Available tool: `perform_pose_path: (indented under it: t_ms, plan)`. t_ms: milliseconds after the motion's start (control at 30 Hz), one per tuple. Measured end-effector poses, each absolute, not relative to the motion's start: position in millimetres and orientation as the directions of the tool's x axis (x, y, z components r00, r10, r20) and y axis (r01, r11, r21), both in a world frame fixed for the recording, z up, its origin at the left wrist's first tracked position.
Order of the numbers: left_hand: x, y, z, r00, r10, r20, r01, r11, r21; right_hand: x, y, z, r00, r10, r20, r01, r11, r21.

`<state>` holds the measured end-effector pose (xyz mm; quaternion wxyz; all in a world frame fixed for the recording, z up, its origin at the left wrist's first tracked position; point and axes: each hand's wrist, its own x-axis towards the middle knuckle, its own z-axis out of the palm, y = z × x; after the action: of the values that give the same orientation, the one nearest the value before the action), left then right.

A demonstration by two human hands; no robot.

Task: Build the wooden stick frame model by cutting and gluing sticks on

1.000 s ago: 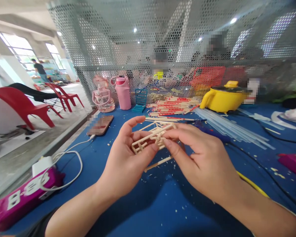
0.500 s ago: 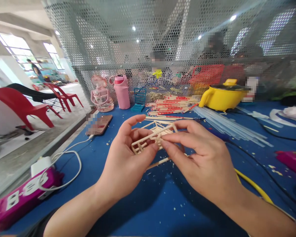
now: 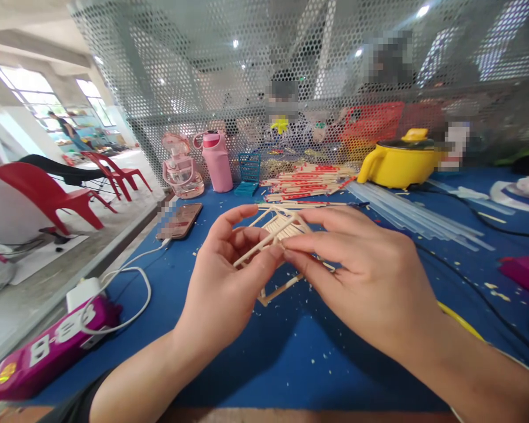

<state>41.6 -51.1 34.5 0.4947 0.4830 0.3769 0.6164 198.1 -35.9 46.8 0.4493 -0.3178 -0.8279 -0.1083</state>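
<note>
A small openwork frame of pale wooden sticks point(image 3: 281, 225) is held up above the blue table, tilted, with a row of close-set sticks across one part. My left hand point(image 3: 224, 288) is closed around its left side, the thumb pressing near the middle. My right hand point(image 3: 361, 267) pinches the frame from the right, thumb and fingertips meeting close to the left thumb. Whether a small separate piece sits between those fingertips is hidden. Behind the hands lies a pile of chopsticks point(image 3: 306, 181) with red printed wrappers.
Clear glue sticks point(image 3: 409, 214) and a yellow electric pot point(image 3: 403, 163) are at the right. A phone point(image 3: 181, 221) with a white cable, a pink bottle point(image 3: 217, 161) and a purple power strip point(image 3: 55, 346) are left. A perforated metal screen point(image 3: 229, 76) stands behind.
The stick frame has turned and tilted in my hands, showing more of its close-set sticks and a lower corner. My right fingertips have shifted slightly left and down. The camera view has moved a little.
</note>
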Motion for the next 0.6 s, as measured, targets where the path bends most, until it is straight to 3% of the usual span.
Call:
perform_pose_path:
  t_ms: [133,267,333,500,600]
  plan:
    - [40.2,-51.9,32.9,-0.016,0.98,0.198,-0.288,-0.194,0.938,198.1,-33.0,44.8,-0.379,0.449,0.809,0.591,0.79,-0.162]
    - [39.2,-48.4,28.0,-0.004,0.972,0.236,-0.37,-0.221,0.902,200.5,-31.4,36.9,-0.233,0.631,0.74,0.512,0.726,-0.459]
    - [39.7,-45.8,24.0,-0.002,0.968,0.252,-0.416,-0.229,0.88,201.6,-29.6,32.5,-0.203,0.686,0.699,0.474,0.693,-0.543]
    - [44.9,-42.0,13.6,-0.003,0.963,0.269,-0.446,-0.243,0.861,202.2,-22.3,26.5,-0.143,0.681,0.718,0.392,0.705,-0.591]
    - [48.5,-41.6,9.9,-0.01,0.96,0.279,-0.397,-0.26,0.88,202.0,-20.0,26.0,-0.124,0.644,0.755,0.395,0.73,-0.558]
